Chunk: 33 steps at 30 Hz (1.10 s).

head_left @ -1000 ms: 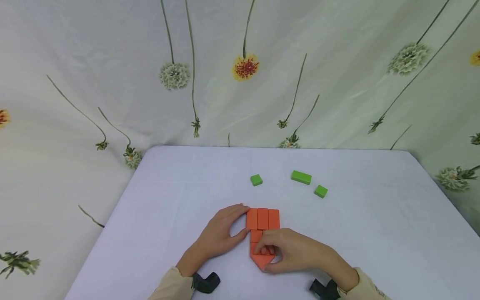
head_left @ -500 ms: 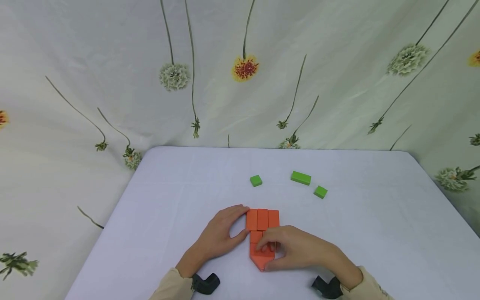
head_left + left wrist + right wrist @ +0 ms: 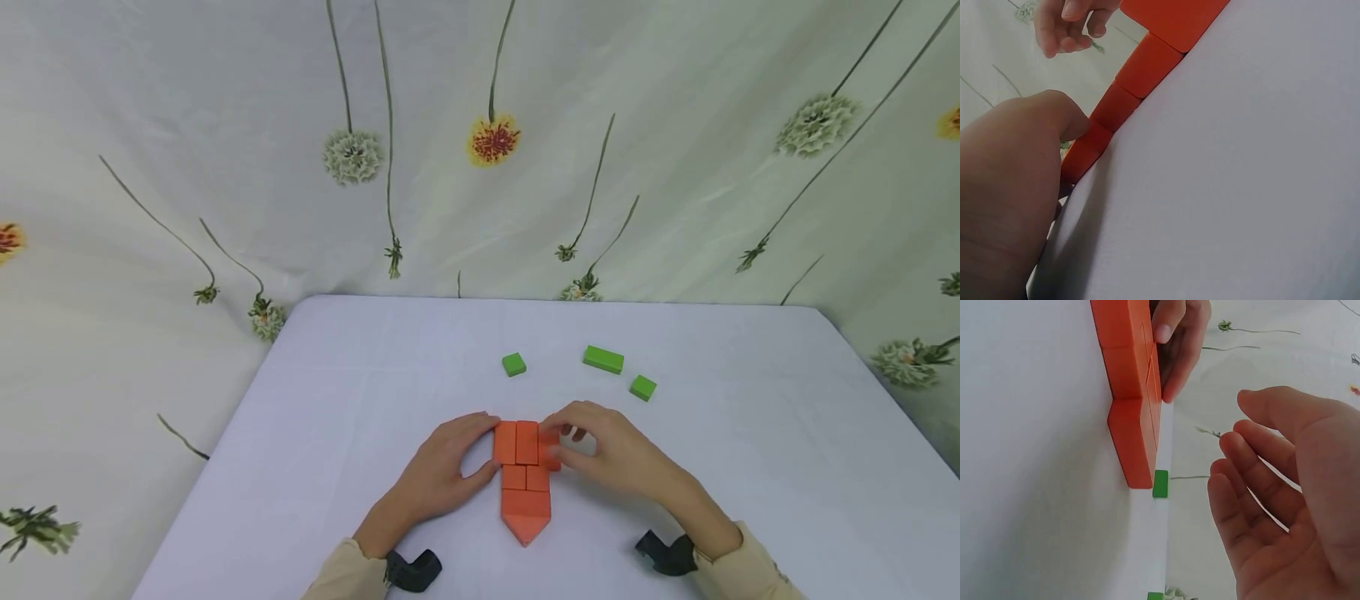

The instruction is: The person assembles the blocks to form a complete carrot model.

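Orange blocks lie together flat on the white table. Three upright oblong blocks (image 3: 527,442) form the top row, two small squares (image 3: 513,477) sit below them, then a wide piece (image 3: 526,502) and a triangular block (image 3: 525,527) pointing at the person. My left hand (image 3: 438,471) rests along the left side of the top row, index fingertip at its upper corner and thumb at its lower one. Over the top right oblong, my right hand (image 3: 618,450) hovers with bent, relaxed fingers; the right wrist view shows its fingers (image 3: 1229,515) parted from the thumb, holding nothing.
Farther back lie two small green cubes (image 3: 513,364) and a longer green block (image 3: 603,359). A flower-patterned cloth (image 3: 450,208) hangs behind the table (image 3: 360,375). Black mounts (image 3: 414,572) sit at both wrists.
My right hand has left the wide and triangular orange pieces, moving up and away to the top right oblong block. My left hand stays in place.
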Motion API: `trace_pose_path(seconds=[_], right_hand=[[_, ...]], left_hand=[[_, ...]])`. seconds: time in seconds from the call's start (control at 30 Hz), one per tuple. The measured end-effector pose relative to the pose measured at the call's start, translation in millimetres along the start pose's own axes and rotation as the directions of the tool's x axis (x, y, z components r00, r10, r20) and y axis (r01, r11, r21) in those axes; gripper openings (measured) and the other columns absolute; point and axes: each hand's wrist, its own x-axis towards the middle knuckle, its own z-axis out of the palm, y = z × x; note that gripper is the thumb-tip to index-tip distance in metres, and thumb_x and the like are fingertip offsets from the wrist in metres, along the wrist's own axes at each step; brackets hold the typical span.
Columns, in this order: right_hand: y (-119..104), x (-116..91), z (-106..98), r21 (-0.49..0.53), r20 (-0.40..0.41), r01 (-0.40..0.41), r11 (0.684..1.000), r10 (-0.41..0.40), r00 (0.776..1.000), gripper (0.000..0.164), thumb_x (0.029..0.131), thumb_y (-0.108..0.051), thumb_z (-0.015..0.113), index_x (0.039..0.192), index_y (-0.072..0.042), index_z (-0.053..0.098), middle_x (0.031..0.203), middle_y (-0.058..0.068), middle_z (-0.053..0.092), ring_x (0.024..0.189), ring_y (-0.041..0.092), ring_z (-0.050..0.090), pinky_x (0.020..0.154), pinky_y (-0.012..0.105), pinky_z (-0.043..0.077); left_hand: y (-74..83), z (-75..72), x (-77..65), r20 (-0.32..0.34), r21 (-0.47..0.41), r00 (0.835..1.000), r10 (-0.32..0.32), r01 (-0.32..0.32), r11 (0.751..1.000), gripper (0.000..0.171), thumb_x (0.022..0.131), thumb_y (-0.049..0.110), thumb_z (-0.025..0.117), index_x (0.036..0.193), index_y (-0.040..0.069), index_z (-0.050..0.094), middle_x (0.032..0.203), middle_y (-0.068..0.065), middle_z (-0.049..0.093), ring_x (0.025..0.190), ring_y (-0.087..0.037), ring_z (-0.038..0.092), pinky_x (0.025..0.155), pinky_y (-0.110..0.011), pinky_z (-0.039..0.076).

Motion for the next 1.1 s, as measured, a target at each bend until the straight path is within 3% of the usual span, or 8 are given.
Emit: trace_pose_path(seconds=[0.17,0.4,0.87,1.1], right_hand=[[13.3,5.7,-7.5,-0.093,-0.146,-0.03,0.995,0.016,0.989,0.031,0.091,-0.007,0.077,0.121,-0.007,0.07,0.113,0.006,0.073,0.097,0.021,0.068,0.081,0.034,0.062],[34.0,14.7,-17.9,-0.172,-0.304,-0.15,0.974,0.093,0.948,0.031,0.09,-0.005,0.078,0.12,-0.001,0.071,0.116,0.01,0.073,0.102,0.027,0.067,0.082,0.042,0.063],[63.6,33.7,-39.2,-0.185,-0.39,-0.357,0.916,0.265,0.882,0.037,0.094,-0.007,0.071,0.129,0.003,0.067,0.127,0.026,0.068,0.106,0.042,0.063,0.084,0.053,0.059],[80.7,36.8,-35.0,-0.179,-0.394,-0.408,0.895,0.315,0.864,0.039,0.095,-0.008,0.068,0.132,0.005,0.064,0.136,0.029,0.063,0.123,0.049,0.055,0.102,0.061,0.049]], left_hand=[[0.4,1.1,-0.6,0.009,-0.004,1.0,-0.017,0.017,1.0,0.056,0.095,0.033,0.073,0.146,0.015,0.057,0.146,-0.001,0.061,0.14,-0.021,0.053,0.116,-0.045,0.046],[0.7,2.8,-0.8,0.013,-0.024,1.0,-0.024,0.024,0.999,0.055,0.096,0.032,0.072,0.146,0.015,0.057,0.147,-0.001,0.061,0.141,-0.02,0.052,0.117,-0.045,0.044],[4.4,1.7,-1.2,0.018,-0.015,0.999,-0.031,0.031,0.999,0.055,0.096,0.031,0.073,0.146,0.014,0.057,0.147,-0.002,0.061,0.141,-0.022,0.052,0.116,-0.046,0.046],[2.8,0.7,-1.5,0.021,-0.015,0.999,-0.031,0.031,0.999,0.054,0.096,0.032,0.072,0.146,0.016,0.057,0.147,0.0,0.061,0.141,-0.02,0.052,0.117,-0.045,0.045]])
